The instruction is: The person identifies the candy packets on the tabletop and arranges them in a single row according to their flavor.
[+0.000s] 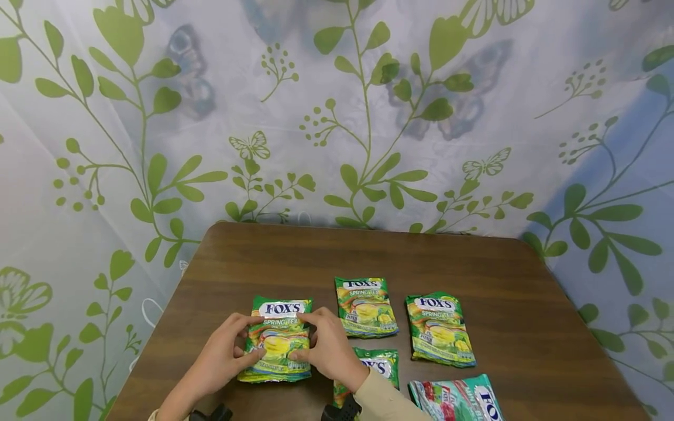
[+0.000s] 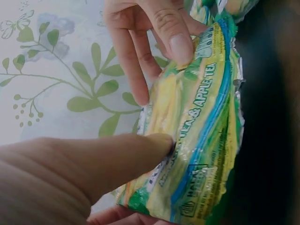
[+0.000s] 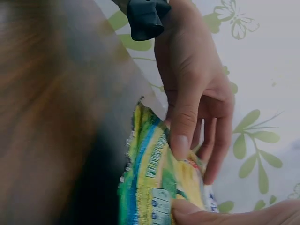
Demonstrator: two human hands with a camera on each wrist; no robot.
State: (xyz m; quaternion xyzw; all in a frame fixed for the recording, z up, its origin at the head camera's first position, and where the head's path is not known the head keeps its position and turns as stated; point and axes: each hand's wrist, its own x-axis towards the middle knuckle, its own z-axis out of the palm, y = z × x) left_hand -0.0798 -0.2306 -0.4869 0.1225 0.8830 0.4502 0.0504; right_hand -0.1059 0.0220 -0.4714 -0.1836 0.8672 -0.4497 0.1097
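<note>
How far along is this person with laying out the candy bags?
Looks done: two green bags lie flat, side by side on the table. In hand: both hands, left and right, grip a third green bag. Possibly left: another green bag and a red-and-teal bag near the front edge.
</note>
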